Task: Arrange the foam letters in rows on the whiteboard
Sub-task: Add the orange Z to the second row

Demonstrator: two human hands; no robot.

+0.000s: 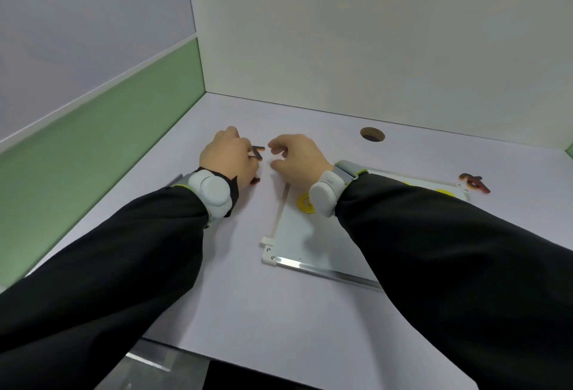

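left hand (228, 157) fingers pinch a dark orange-edged foam letter (257, 153) just above the desk (248, 296), off the board's far left corner. right hand (297, 160) beside it – fingers curled, loosely apart, holding nothing. whiteboard (291, 234) lies under the right forearm, yellow letter (305, 202) on it – more letters (474, 182) past its far right corner.

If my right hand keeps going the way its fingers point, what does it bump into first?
Probably the orange foam letter pinched in your left hand. Your right hand curls leftward toward it, with only a small gap between them, though depth is hard to judge.
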